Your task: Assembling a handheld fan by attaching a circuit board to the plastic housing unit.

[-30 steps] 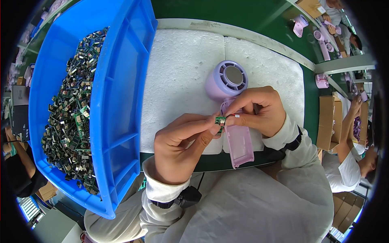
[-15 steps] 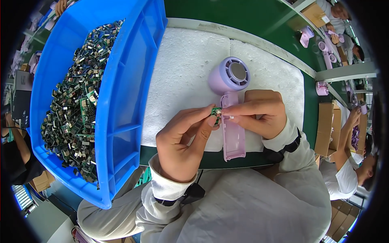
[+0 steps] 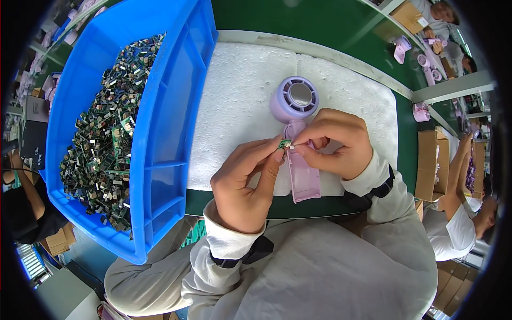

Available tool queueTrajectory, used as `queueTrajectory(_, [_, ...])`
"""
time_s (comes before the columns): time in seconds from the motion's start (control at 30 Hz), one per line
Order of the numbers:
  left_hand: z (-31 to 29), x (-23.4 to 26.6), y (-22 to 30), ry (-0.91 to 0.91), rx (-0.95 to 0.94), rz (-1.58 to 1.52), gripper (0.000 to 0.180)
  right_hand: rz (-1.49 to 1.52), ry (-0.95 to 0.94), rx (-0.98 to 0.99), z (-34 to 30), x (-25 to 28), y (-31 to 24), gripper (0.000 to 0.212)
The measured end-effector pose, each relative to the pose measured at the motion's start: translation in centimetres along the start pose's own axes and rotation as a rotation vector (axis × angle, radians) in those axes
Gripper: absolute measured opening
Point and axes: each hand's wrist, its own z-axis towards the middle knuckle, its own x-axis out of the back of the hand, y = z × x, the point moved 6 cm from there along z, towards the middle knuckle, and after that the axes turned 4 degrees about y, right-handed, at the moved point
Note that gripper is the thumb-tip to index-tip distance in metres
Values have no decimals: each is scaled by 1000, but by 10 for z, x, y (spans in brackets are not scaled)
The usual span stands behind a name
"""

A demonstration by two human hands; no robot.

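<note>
My left hand (image 3: 246, 181) pinches a small green circuit board (image 3: 285, 144) between thumb and fingertips. My right hand (image 3: 341, 145) is closed in a pinch on a small white connector (image 3: 292, 147) at the board's right edge; whether the two are joined I cannot tell. Beneath both hands lies a handheld fan: its round lilac head (image 3: 295, 100), with a silver disc in the centre, points away from me. The fan's open pink handle shell (image 3: 304, 178) stretches toward me, its upper part partly covered by my fingers.
A large blue bin (image 3: 168, 133) full of loose circuit boards (image 3: 106, 154) stands at the left. White foam sheets (image 3: 240, 80) cover the green table (image 3: 298, 18). Cardboard boxes (image 3: 426, 165), more fan parts (image 3: 421, 112) and other people at work are along the right.
My right fingers have drawn slightly back from the board's middle to its right edge, with the white connector showing between. The whole view has shifted a little.
</note>
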Motion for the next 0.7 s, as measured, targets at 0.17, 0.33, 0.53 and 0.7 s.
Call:
queueTrajectory(0.17, [-1,-2,2,13,-22,91,28,5,53,-25,0,2,3,17])
queueTrajectory(0.33, [3,-2,1,31,-92,148,27,-5,42,6,4,5,4,17])
queueTrajectory(0.53, [4,-1,5,28,-145,181,26,56,39,0,2,7,8,15])
queueTrajectory(0.7, [0,-2,-11,-36,-39,1,25,-18,42,28,-7,4,2,15])
